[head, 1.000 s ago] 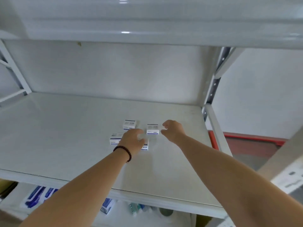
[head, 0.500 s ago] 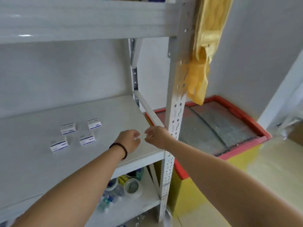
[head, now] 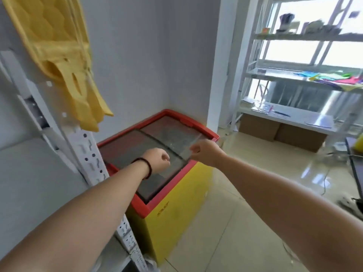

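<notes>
My left hand (head: pixel 157 160), with a dark bead bracelet on the wrist, hangs in the air over a chest freezer (head: pixel 176 197) with a red rim, yellow body and sliding glass lid. Its fingers are curled in and hold nothing that I can see. My right hand (head: pixel 205 153) is stretched out beside it, above the freezer's right edge, fingers also curled with nothing visible in them. Neither hand touches the freezer.
The white shelf unit's perforated upright (head: pixel 92 161) stands at the left, with yellow bags (head: pixel 64 61) hanging above it. Another white shelf rack (head: pixel 298 79) with coloured items stands by the window at the right, cardboard boxes (head: pixel 280 132) under it. Glossy tiled floor (head: pixel 225 232) lies between.
My view has swung right, away from the shelf with the small white boxes, which are out of sight now. Both hands left the shelf and hang over the freezer, empty.
</notes>
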